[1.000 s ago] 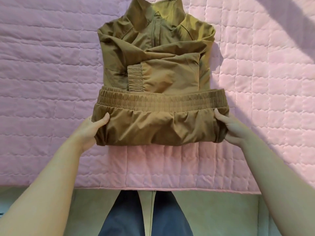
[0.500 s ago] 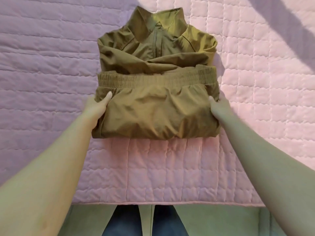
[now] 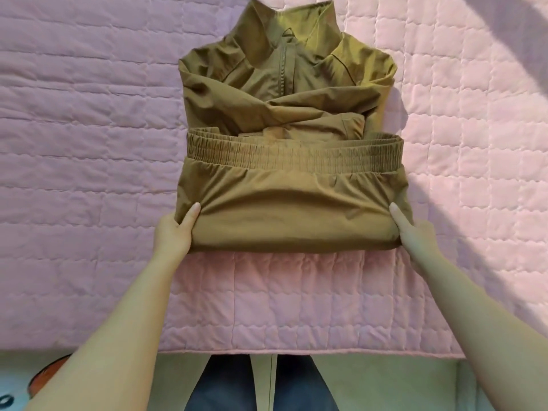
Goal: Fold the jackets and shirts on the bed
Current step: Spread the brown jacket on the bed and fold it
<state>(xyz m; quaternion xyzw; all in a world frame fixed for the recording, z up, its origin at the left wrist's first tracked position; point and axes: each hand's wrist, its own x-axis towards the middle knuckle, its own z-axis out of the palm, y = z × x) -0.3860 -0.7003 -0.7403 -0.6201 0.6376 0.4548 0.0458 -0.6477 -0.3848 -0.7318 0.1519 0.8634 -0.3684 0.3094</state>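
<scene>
In the head view, one olive-brown jacket lies on the pink quilt of the bed, front side up. Its collar is at the far end of the jacket and its zipper is closed. Both sleeves are already laid across the chest of the jacket. The lower part of the jacket is turned up over itself, so the elastic hem band lies across the jacket's middle, just below the crossed sleeves.

The left hand holds the near left corner of this turned-up part. Its thumb lies on top of the cloth, and the other fingers go under the fold, where they are hidden. The right hand holds the near right corner in the same way, with its thumb on top and the rest of the fingers covered by the jacket. So each hand pinches the fold between thumb and fingers.

I judge this jacket to be more than half folded: the sleeves are in and the first upward fold is made. The chest and collar are not yet covered, so one more fold toward the collar is probably left. No other jackets or shirts are seen near this jacket, so I cannot tell how many remain. Nearer than the jacket, past the quilt's edge, the person's dark trousers are seen.
</scene>
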